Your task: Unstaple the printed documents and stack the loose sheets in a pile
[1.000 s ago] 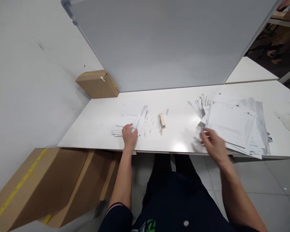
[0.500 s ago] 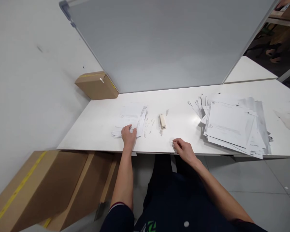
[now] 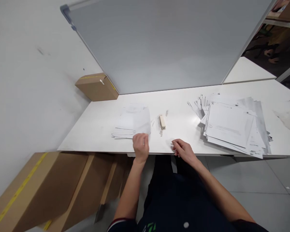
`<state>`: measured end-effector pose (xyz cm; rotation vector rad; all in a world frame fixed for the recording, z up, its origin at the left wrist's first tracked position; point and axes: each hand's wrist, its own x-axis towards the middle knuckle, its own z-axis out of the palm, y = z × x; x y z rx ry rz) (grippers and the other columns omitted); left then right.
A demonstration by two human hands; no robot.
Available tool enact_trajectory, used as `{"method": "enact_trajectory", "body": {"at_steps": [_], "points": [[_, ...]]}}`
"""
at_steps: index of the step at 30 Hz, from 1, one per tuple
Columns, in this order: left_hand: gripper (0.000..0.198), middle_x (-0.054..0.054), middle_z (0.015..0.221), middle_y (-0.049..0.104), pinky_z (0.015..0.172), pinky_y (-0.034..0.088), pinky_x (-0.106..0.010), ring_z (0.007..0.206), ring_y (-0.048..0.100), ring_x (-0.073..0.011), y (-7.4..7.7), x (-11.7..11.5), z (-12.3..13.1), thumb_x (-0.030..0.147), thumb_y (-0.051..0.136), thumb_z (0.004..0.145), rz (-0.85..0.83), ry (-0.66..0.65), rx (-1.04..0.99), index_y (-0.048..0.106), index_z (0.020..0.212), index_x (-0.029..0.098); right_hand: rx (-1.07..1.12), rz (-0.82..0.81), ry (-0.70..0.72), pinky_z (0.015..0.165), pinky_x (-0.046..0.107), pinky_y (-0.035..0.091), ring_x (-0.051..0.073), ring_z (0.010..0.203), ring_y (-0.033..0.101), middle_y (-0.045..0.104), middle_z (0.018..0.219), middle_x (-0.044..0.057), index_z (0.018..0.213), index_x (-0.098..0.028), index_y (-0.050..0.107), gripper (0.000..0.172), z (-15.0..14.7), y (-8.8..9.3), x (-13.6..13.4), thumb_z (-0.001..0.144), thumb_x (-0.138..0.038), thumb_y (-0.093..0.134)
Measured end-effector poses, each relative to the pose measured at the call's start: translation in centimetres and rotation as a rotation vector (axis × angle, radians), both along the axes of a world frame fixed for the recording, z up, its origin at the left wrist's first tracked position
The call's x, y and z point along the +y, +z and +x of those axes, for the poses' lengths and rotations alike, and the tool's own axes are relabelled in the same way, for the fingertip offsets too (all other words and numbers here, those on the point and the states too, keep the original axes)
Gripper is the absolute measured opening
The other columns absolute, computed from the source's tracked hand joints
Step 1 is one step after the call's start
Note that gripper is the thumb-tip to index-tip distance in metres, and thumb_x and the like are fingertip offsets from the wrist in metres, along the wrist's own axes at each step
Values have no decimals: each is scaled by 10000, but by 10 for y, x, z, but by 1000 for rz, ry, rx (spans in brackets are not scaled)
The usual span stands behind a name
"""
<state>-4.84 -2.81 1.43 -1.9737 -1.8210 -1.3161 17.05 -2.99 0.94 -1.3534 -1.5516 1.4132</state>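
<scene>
My left hand (image 3: 140,146) is closed on the near edge of a sheet of paper (image 3: 142,120), which bends up a little from the table. Beneath and to the left of it lie more papers (image 3: 123,131) with their edges fanned out. My right hand (image 3: 184,150) rests by the table's front edge, fingers loosely curled together and nothing seen in them. Between the hands, farther back, lies a cream oblong object (image 3: 162,122) that looks like a small stapler.
A large, untidy pile of printed papers (image 3: 229,125) covers the right part of the white table (image 3: 176,100). A cardboard box (image 3: 98,87) stands at the back left, against the whiteboard (image 3: 159,45). Larger cardboard boxes (image 3: 50,183) are below the table on the left.
My left hand has moved right and toward me, drawing the sheet of paper along. My right hand has hardly moved.
</scene>
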Motion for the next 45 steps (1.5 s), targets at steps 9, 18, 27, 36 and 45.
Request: {"method": "enact_trajectory", "body": {"at_steps": [9,18,27,36,45], "points": [[70,-13,719,619,771,437,-343,774,542,-153,-14,-41,75,182,537,783,-195,-357,-163,580,733,204,394,-373,-39,583,241,510,105,577,586,566,669,-17,878,-175,530,288,-6,0,1,726,-414,584],[167,-28,758,584,722,458,-295,765,557,-141,-13,-37,73,305,573,753,-412,-302,-707,563,646,177,403,-397,7,567,243,518,134,597,621,581,624,-17,795,-189,552,278,-5,0,2,761,-464,522],[166,-36,779,617,688,476,-269,749,589,-134,-12,-38,54,336,490,808,-344,-81,-768,520,789,174,176,-177,102,425,219,441,111,423,533,547,526,-36,904,-183,545,235,-10,1,14,769,-373,511],[380,-108,1071,577,855,463,-392,1000,543,-224,-6,-52,59,225,480,805,-333,-300,71,448,1183,197,-16,45,61,477,220,401,107,460,505,549,538,-43,765,-199,535,153,-26,-1,10,781,-319,443],[510,-136,1168,511,822,463,-402,1008,518,-250,-1,-56,65,118,429,762,-429,-187,272,371,1266,168,-26,88,79,503,224,388,107,477,478,524,534,-52,766,-206,512,171,-26,-4,4,800,-352,432]]}}
